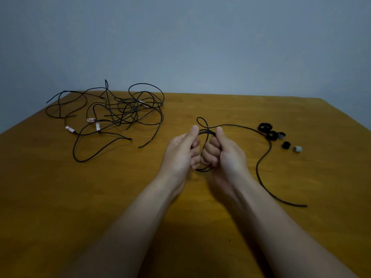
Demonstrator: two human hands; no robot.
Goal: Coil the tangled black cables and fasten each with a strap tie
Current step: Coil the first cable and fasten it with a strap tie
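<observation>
At the far left of the worktop (60, 197) lies the tangled pile of black cables (112, 113). Its loops cross one another, and several strands carry small white-and-red tags (91, 120). Nothing in that pile is coiled or tied.

In the middle, the left hand (180, 153) and the right hand (222, 155) face each other just above the worktop, fingers curled in and thumbs up. Both grip a small coil (204, 134) of one black cable. A few turns show between the thumbs and again below the knuckles, and one little loop stands out on the far side.

From the right hand, the free tail (263, 157) of that cable runs to the right, bends back towards the near side and ends on the worktop at the near right. A good part of it is not wound in.

To the right of the hands lie the strap ties (265, 127), rolled up. Most are black, and there is a grey roll (297, 149) at the right end. The nearest black ones lie just beside the tail; whether they touch it I cannot tell.

The task looks to be at an early stage. One cable is partly coiled and no strap is fastened on anything. The rest of the tail, its tie and the whole pile remain to be done.

No box, tray or other container shows. The cables and ties lie directly on the worktop.
</observation>
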